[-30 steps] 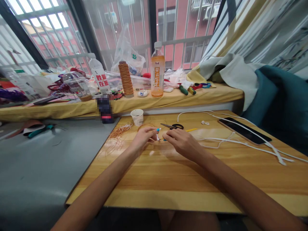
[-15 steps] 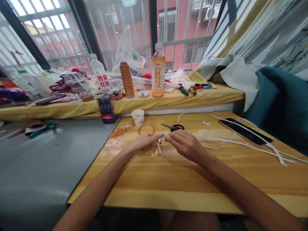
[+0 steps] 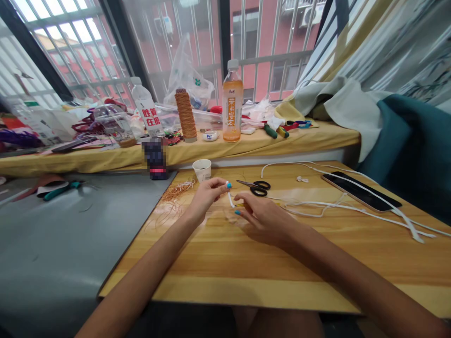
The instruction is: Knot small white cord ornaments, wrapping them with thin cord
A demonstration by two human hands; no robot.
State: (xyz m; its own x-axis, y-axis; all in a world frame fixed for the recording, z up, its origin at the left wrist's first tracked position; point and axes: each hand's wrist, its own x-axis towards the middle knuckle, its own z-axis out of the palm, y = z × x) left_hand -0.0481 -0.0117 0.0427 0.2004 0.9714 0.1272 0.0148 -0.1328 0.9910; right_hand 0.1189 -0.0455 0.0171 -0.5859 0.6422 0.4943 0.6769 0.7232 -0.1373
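My left hand (image 3: 207,195) is closed in a pinch on the upper end of a short white cord (image 3: 230,199), which hangs down between my hands. My right hand (image 3: 262,216) is curled around a thin yellow stick-like tool (image 3: 240,204); its tip is at the cord's lower end. Thumb and forefinger of that hand are slightly apart, and the palm hides most of the tool. Black-handled scissors (image 3: 259,188) lie open on the table just beyond my right hand. Longer white cords (image 3: 324,204) stretch across the table to the right.
A paper cup (image 3: 202,170) stands behind my left hand, near a heap of orange thread scraps (image 3: 174,192). A phone (image 3: 361,191) lies at the right under a cord. On the ledge are an orange drink bottle (image 3: 232,105), a brown thread spool (image 3: 185,117) and pliers (image 3: 270,131).
My left hand has risen and drawn the white cord upward. My right hand has dropped slightly, its thumb and forefinger parting. The orange thread ring behind my left hand no longer shows.
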